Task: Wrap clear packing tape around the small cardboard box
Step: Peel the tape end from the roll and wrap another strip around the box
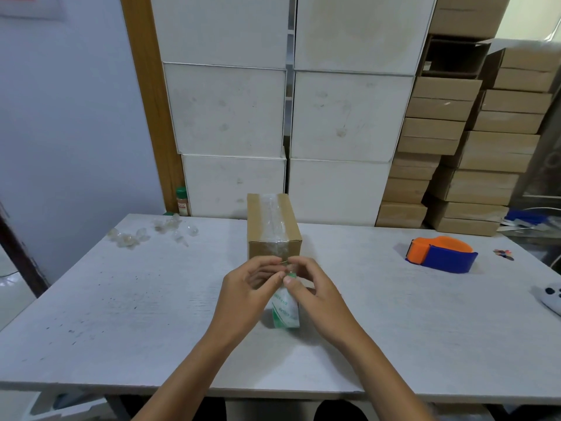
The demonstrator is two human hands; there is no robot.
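A small brown cardboard box (273,226) stands in the middle of the white table (121,299), with a strip of clear tape running over its top and down its near face. Just in front of the box, my left hand (252,287) and my right hand (309,290) meet, fingertips pinched together on the top of a small clear plastic bag with green print (285,314). The bag hangs down between my hands. An orange and blue tape dispenser (440,253) lies on the table to the right, away from both hands.
Crumpled bits of clear tape (151,232) lie at the table's back left. A white controller (549,296) sits at the right edge. White cartons (288,117) and stacked brown boxes (470,162) stand behind the table. A green-capped bottle (182,202) stands by the wall.
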